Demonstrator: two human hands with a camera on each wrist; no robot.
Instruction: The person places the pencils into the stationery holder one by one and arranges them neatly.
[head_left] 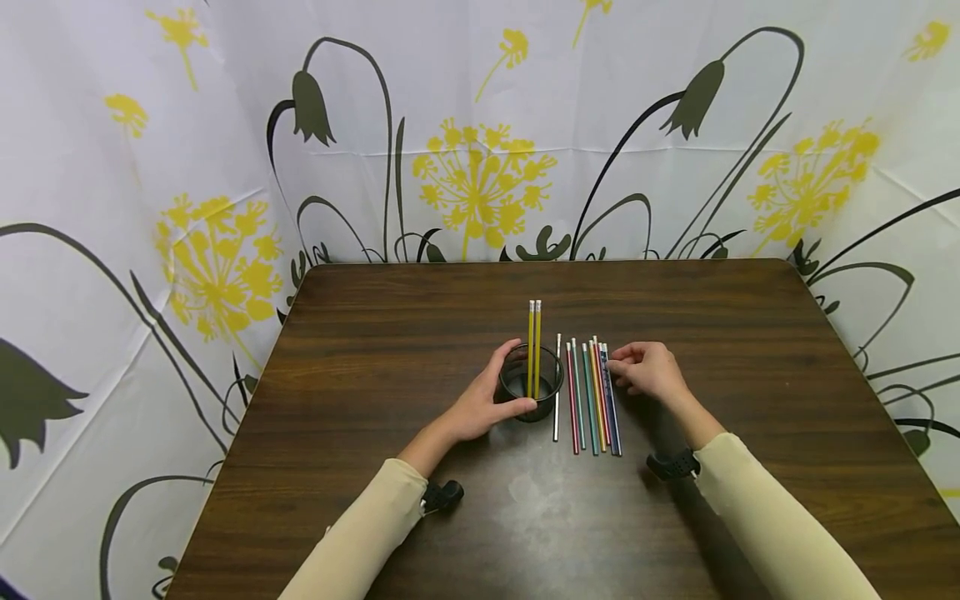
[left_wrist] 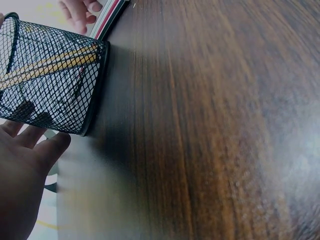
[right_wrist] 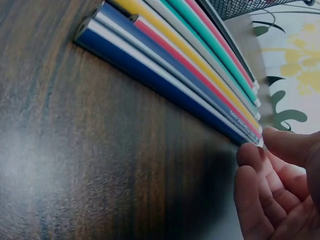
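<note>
My left hand is wrapped round a black mesh pencil cup, thumb on its near side and fingers on the far side. Two yellow pencils stand in the cup, eraser ends up. To the right of it, several pencils in red, green, yellow and blue lie side by side on the table. At the right end of this row, my right hand has thumb and forefinger at the eraser end of a dark blue pencil, pinching it. The other right fingers curl beside it.
A white or silver pencil lies between the cup and the row. Beneath everything is a dark wood-grain table, its far edge against a white curtain with yellow and grey flowers.
</note>
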